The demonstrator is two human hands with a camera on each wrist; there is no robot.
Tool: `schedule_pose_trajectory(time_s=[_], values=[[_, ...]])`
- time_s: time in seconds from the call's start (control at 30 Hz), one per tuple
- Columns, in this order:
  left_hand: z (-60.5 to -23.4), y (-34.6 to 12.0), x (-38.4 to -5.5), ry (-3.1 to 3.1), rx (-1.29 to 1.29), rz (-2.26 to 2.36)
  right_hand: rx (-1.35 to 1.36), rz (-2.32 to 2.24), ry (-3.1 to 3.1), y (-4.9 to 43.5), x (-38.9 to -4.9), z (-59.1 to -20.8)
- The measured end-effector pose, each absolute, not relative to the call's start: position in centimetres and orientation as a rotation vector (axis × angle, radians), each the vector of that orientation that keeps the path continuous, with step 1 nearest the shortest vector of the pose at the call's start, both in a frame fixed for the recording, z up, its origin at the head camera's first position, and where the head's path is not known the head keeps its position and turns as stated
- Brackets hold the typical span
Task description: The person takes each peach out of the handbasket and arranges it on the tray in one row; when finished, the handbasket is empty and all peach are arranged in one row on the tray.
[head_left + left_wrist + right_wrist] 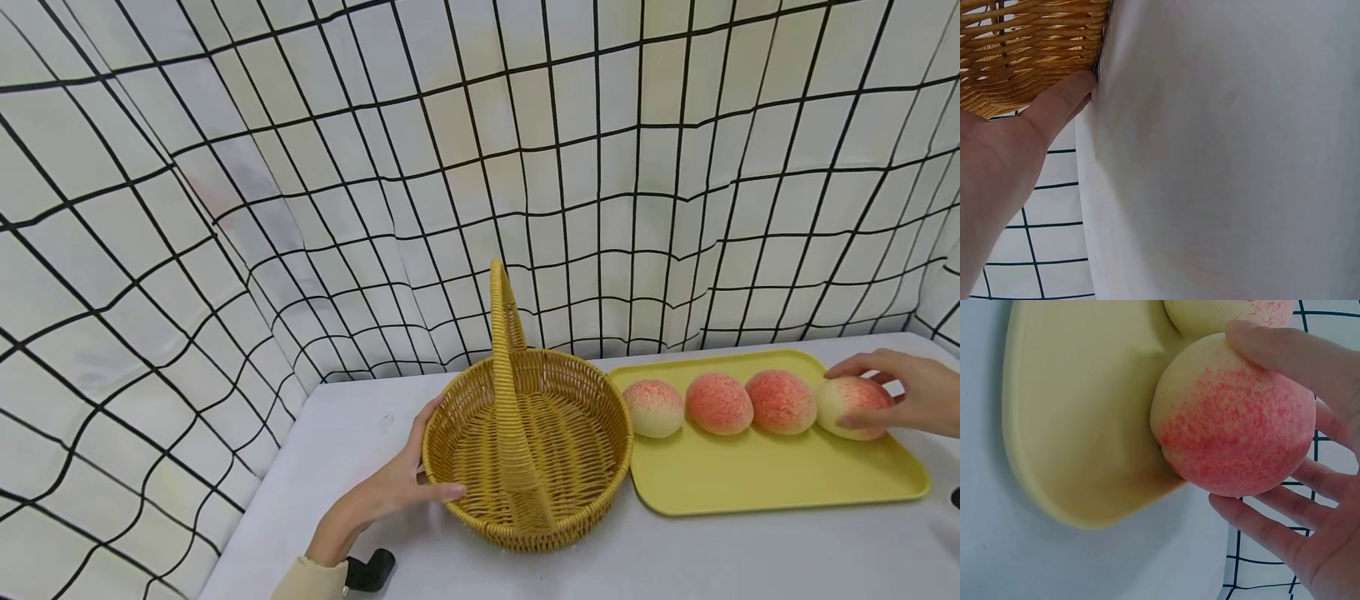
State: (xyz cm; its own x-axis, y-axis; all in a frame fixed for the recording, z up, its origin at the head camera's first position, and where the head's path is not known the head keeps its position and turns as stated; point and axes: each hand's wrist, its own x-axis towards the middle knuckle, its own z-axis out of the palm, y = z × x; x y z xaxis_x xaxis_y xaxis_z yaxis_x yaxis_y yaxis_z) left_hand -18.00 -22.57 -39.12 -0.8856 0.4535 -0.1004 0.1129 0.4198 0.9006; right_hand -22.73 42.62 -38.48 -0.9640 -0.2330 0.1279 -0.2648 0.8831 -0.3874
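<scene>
A round woven basket (525, 442) with an upright handle (506, 333) stands empty at the middle of the white table (360, 433). My left hand (431, 454) rests against its left outer wall, fingers fairly straight. In the left wrist view the thumb (1060, 106) presses the basket (1029, 50) low on its side. To the right lies a yellow tray (750, 483) with a row of peaches. My right hand (862, 400) grips the rightmost peach (851, 406), thumb on one side and fingers on the other. The right wrist view shows this peach (1235, 419) at the tray's edge (1079, 425).
Three more peaches (718, 403) sit in line on the tray, left of the held one. A white cloth with a black grid (375, 167) hangs behind and along the left side. The table's left edge runs near my left forearm.
</scene>
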Motion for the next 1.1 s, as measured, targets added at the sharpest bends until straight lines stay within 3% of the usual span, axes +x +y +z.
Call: schedule_pose_trajectory(time_s=[0.3,0.87,1.1], values=[[-39.0,-22.5,-17.8,2.352,0.498,1.459,0.618,0.606,-2.865,42.6,-22.9,-38.4],[-39.3,-22.2,-18.1,2.343,0.478,1.460,0.616,0.517,-2.877,42.0,-22.7,-38.9],[-39.4,-22.4,-18.4,2.340,0.485,1.442,0.519,0.513,-2.740,39.8,-22.1,-37.1]])
